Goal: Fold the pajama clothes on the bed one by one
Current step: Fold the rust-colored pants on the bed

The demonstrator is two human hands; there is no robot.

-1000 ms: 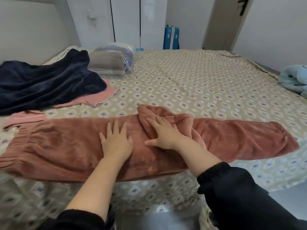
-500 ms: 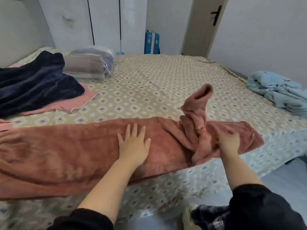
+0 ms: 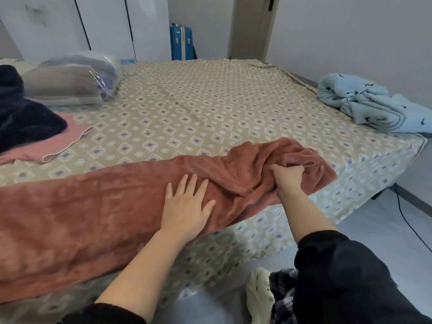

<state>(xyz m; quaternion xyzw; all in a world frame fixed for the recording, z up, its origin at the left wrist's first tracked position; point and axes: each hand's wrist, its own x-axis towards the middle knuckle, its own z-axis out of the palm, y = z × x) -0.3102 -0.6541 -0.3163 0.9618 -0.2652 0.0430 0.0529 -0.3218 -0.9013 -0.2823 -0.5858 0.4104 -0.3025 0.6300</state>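
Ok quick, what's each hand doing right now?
Left hand: open, pressing flat on the brown pajama pants.
Right hand: closed, gripping the bunched leg end of the pants.

Rust fleece pants (image 3: 93, 218) are lying stretched along the near edge of the bed (image 3: 210, 101), flat at the left and bunched into folds at the right end. A crumpled navy garment (image 3: 21, 118) is lying over a pink garment (image 3: 58, 146) at far left. A rolled pale blue garment (image 3: 374, 106) is sitting at the right edge.

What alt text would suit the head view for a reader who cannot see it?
A person's left hand presses flat on rust-coloured pajama pants along the bed edge, while the right hand grips their bunched leg end.
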